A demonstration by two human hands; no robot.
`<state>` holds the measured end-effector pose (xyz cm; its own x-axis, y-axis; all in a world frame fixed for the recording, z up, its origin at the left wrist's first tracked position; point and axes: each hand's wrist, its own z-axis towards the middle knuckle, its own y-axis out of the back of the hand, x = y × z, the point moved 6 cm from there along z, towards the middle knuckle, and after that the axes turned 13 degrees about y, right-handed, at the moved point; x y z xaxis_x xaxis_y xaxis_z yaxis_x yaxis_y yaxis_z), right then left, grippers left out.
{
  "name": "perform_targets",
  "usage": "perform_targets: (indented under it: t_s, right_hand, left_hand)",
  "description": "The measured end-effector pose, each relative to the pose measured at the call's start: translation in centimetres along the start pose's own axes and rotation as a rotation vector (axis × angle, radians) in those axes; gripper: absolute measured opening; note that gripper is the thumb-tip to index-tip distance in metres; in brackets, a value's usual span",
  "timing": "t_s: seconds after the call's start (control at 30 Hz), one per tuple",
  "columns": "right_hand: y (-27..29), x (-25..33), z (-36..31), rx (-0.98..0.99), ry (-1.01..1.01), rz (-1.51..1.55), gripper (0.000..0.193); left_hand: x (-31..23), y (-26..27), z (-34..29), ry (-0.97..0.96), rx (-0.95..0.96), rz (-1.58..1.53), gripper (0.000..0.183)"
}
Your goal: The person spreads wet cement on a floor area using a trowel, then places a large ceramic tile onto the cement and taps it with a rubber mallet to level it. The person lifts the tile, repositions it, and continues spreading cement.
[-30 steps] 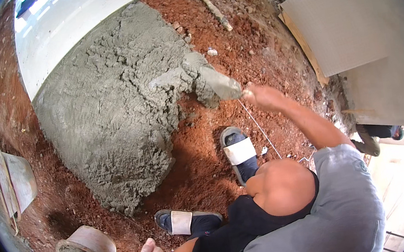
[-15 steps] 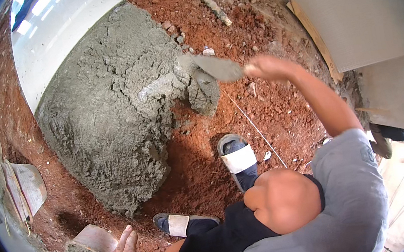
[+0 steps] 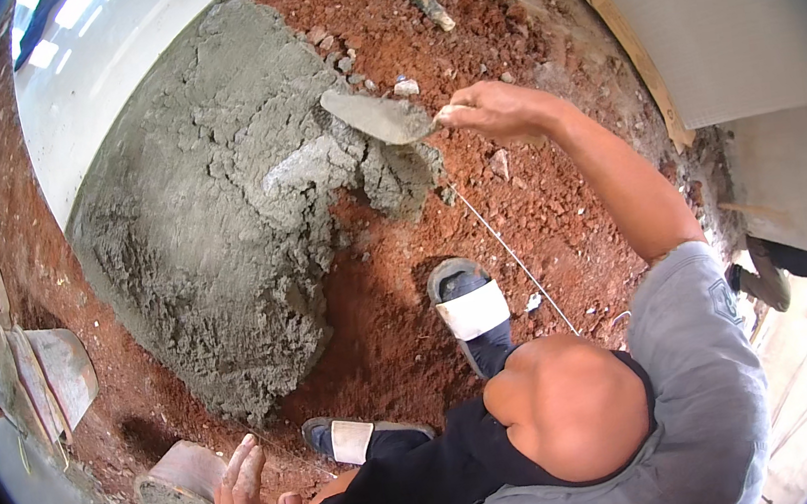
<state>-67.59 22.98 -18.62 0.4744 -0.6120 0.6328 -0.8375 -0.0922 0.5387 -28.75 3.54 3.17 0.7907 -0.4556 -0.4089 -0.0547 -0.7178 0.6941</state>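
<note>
Grey mortar (image 3: pixel 206 206) is lying just under the trowel (image 3: pixel 377 117), whose handle the right hand (image 3: pixel 497 109) is gripping; the left hand (image 3: pixel 253 502) is hanging open, fingers loose, beside a bucket (image 3: pixel 176 491).

Mortar-caked trowel (image 3: pixel 375 116) over cement heap (image 3: pixel 210 235)

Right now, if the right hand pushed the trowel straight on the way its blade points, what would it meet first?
Probably the grey mortar heap: the right hand holds the trowel pointing left over its edge, though blade height above it is unclear.
</note>
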Motion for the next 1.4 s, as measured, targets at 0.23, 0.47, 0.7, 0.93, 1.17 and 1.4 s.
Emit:
perform_targets:
  t_s: [0.23,0.47,0.7,0.93,1.17,1.4]
  right_hand:
    - [-12.4,-1.3,-6.8,0.210,-0.135,-0.195,0.043]
    - [-14.3,1.6,-9.4,-0.296,-0.022,0.118,0.050]
    - [-13.9,6.4,2.9,-0.283,0.086,0.064,0.052]
    - [-9.6,16.7,1.2,0.041,0.231,-0.497,0.040]
    - [-17.1,45.0,4.6,0.058,0.996,-0.642,0.038]
    - [-35.2,65.0,7.4,0.098,1.375,-1.036,0.029]
  left_hand:
    - [1.1,0.6,-1.2,-0.063,-0.068,-0.034,0.040]
    - [1.2,0.8,-1.1,-0.100,-0.039,0.096,0.044]
    - [0.9,1.3,-2.7,-0.200,-0.119,0.036,0.048]
    - [2.1,-0.5,-5.4,-0.419,-0.076,0.147,0.047]
    - [5.5,1.0,-9.1,-0.439,-0.498,-0.151,0.036]
    - [10.5,5.9,-14.7,-0.452,-0.963,-0.490,0.026]
